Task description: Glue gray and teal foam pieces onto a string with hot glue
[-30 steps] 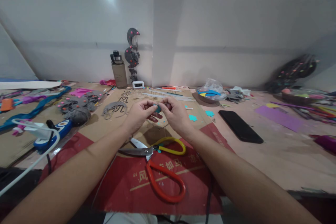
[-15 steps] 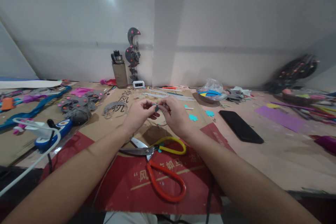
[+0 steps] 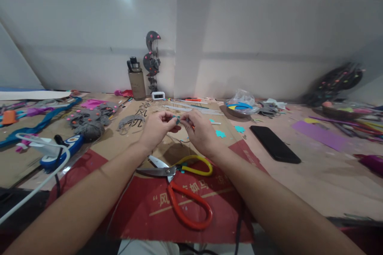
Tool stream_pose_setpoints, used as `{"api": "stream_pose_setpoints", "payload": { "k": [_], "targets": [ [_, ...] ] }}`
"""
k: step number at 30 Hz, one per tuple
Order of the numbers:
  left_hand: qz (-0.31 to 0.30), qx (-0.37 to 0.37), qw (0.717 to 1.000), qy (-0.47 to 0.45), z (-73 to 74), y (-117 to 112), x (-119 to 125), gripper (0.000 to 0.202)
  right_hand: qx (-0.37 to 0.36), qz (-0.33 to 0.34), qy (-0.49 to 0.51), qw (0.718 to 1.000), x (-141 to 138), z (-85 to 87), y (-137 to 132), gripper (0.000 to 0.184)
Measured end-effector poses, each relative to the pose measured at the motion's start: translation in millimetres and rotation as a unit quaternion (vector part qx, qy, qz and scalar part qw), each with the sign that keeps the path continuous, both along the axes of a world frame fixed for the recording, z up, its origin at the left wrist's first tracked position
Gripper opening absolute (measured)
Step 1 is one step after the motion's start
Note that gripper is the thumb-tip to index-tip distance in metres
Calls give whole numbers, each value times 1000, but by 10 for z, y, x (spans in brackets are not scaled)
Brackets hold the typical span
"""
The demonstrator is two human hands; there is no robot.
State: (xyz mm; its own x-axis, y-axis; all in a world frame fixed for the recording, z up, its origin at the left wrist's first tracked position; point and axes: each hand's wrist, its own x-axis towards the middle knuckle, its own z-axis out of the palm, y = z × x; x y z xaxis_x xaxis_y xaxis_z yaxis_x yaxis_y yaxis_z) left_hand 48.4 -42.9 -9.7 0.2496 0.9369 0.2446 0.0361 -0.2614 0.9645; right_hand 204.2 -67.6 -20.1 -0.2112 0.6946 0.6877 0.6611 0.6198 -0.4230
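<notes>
My left hand (image 3: 156, 128) pinches a teal piece (image 3: 178, 120), my right hand's (image 3: 200, 130) hold I cannot tell; uneven pulling might tear it.

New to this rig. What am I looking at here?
No machine here: these are a person's bare hands, seen from a camera worn on the head, looking forward and down. The left hand pinches a small teal piece at its fingertips. The right hand is right beside it; its exact grip is too small to make out. Nearer the person, open scissors with one yellow and one red handle lie on partly red cardboard. To the right are teal cutouts and a black phone; a bottle stands at the back.
</notes>
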Motion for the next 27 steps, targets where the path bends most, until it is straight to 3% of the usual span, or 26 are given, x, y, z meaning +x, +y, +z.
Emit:
{"api": "stream_pose_setpoints", "payload": {
  "k": [3,6,10,12,14,20,27],
  "targets": [
    [5,7,1000,24,-8,2,-1,25,9,-8,-21,1000,-4,-3,-13,16],
    [32,68,991,112,-25,9,-13,17,14,-14,-46,999,-11,1,-28,18],
    [108,229,927,278,-27,-2,-30,14,21,-16,-51,998,-19,2,-23,17],
    [125,288,894,319,-16,-24,-27,15,23,-22,-43,999,-17,-6,-6,15],
    [126,318,880,331,-4,-50,-18,15,23,-33,-30,999,-11,-15,18,11],
    [137,328,875,330,-1,-85,-7,16,33,-40,17,999,23,-19,69,5],
    [131,256,917,275,-20,-58,-17,15,24,-52,32,998,13,-1,46,5]
  ]
}}
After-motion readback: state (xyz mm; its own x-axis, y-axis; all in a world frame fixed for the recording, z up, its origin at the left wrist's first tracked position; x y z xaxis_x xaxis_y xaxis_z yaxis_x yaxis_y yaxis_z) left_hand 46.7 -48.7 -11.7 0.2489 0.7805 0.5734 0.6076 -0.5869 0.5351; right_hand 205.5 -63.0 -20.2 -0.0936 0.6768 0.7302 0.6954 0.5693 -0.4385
